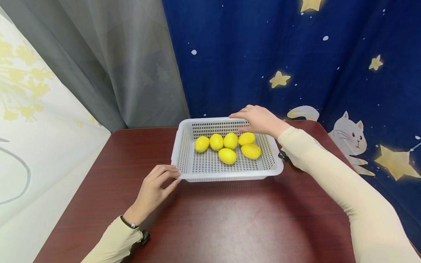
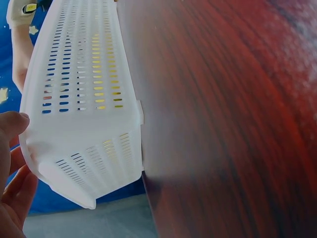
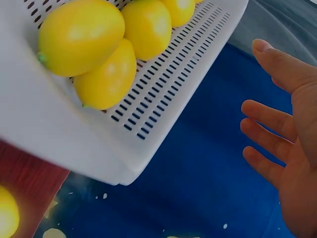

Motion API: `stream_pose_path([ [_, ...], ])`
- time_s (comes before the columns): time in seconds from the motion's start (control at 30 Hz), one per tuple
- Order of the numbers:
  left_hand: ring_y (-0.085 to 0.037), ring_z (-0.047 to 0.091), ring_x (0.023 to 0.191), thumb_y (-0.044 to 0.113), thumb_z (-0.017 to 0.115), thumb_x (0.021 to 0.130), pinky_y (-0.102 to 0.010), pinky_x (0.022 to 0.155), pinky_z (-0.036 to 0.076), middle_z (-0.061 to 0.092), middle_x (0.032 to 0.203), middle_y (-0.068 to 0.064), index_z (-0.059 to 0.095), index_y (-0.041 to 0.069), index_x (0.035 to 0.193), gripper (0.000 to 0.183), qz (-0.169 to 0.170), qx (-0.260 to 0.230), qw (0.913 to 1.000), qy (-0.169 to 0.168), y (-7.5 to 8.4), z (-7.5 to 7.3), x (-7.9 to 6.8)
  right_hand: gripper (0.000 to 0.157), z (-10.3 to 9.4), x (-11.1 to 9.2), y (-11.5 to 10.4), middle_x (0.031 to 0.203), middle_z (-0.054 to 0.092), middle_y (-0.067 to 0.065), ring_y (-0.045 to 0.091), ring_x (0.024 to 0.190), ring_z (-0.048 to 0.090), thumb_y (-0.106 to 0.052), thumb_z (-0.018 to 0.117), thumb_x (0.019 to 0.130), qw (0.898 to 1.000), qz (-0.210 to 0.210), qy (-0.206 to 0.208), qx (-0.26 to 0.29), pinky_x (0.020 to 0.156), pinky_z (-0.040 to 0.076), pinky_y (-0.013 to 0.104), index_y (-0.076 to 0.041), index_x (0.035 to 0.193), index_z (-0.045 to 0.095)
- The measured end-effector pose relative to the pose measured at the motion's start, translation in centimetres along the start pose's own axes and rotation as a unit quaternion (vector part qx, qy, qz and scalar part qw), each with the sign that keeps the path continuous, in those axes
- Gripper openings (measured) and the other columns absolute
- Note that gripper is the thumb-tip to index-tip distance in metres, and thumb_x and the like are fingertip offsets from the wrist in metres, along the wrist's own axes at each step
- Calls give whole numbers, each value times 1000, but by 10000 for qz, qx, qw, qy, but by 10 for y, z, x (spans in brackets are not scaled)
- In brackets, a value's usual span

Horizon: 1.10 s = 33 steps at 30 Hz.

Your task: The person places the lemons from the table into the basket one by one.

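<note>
A white plastic basket with slotted walls stands on the table, several yellow lemons lying on its floor. At its near left corner my left hand holds the rim, fingers on top and thumb lower at the front. In the left wrist view that hand's fingertips are at the rim's edge. My right hand is over the far right part of the basket, above the lemons there. Seen from the right wrist, the right hand has its fingers spread beside the rim, with nothing between them.
A dark red wooden table carries the basket near its far edge. Behind hang a grey curtain and a blue curtain with stars. Outside the basket, a yellow rounded object shows at the right wrist view's lower left.
</note>
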State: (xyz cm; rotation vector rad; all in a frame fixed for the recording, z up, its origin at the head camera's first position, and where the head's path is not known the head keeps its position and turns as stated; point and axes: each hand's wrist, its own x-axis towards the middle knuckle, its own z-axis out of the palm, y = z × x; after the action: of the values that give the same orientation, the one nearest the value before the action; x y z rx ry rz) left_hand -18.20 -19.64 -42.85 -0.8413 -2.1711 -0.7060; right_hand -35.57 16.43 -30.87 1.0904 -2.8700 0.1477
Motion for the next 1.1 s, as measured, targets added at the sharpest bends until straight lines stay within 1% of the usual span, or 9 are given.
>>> stream_pose_path([
  [0.3, -23, 64, 102, 4, 85, 70, -11, 106, 41, 72, 105, -2, 75, 12, 99, 31, -4, -2, 10000, -2, 0, 1, 0, 59, -5, -22, 10, 137, 63, 4, 28, 126, 55, -42, 73, 88, 9998, 193, 34, -89, 106, 49, 51, -27, 141, 55],
  [0.43, -23, 64, 103, 4, 84, 71, -11, 106, 41, 72, 105, -2, 75, 12, 99, 30, 10, -11, 10000, 12, -1, 1, 0, 59, -6, -29, 15, 137, 63, 5, 29, 125, 56, -43, 73, 87, 9997, 201, 82, -139, 104, 50, 51, -27, 141, 55],
  [0.77, -21, 64, 103, 4, 84, 71, -11, 105, 41, 72, 105, -2, 75, 12, 98, 30, 5, 1, 10000, 22, -1, 1, 1, 59, -8, -47, 24, 138, 63, 5, 29, 125, 56, -42, 73, 88, 9995, 263, 168, -54, 103, 50, 51, -26, 142, 54],
  [0.83, -21, 64, 103, 4, 85, 70, -11, 105, 41, 72, 105, -2, 75, 12, 98, 31, 4, -3, 10000, 14, -1, 1, 0, 59, -8, -50, 26, 136, 64, 6, 29, 123, 56, -43, 72, 88, 9995, 281, 163, -46, 102, 51, 50, -25, 142, 55],
  [0.93, -22, 64, 102, 4, 85, 70, -11, 105, 41, 72, 105, -3, 75, 11, 98, 31, 12, -17, 10000, 8, 0, 0, 0, 58, -7, -54, 28, 133, 65, 5, 26, 111, 58, -42, 73, 88, 9992, 339, 191, -29, 92, 54, 43, -25, 141, 55],
  [1.0, -22, 64, 102, 3, 84, 70, -11, 105, 41, 72, 105, -3, 75, 11, 98, 31, 20, -37, 10000, 10, 0, 0, 0, 59, -7, -56, 31, 129, 67, 4, 24, 103, 57, -42, 74, 87, 9990, 389, 238, -42, 85, 53, 39, -26, 140, 56],
  [1.07, -22, 64, 102, 3, 84, 71, -11, 105, 41, 72, 105, -3, 75, 11, 99, 31, 26, -47, 10000, 16, 0, 0, 1, 59, -6, -59, 33, 128, 67, 4, 24, 102, 56, -42, 75, 86, 9986, 441, 292, -15, 86, 53, 40, -26, 140, 56],
  [1.1, -22, 64, 102, 3, 84, 71, -11, 105, 41, 72, 104, -3, 75, 11, 99, 30, 29, -48, 10000, 19, 0, 0, 1, 59, -7, -60, 34, 128, 67, 5, 25, 103, 57, -42, 74, 87, 9985, 453, 301, 1, 88, 54, 42, -26, 140, 56],
])
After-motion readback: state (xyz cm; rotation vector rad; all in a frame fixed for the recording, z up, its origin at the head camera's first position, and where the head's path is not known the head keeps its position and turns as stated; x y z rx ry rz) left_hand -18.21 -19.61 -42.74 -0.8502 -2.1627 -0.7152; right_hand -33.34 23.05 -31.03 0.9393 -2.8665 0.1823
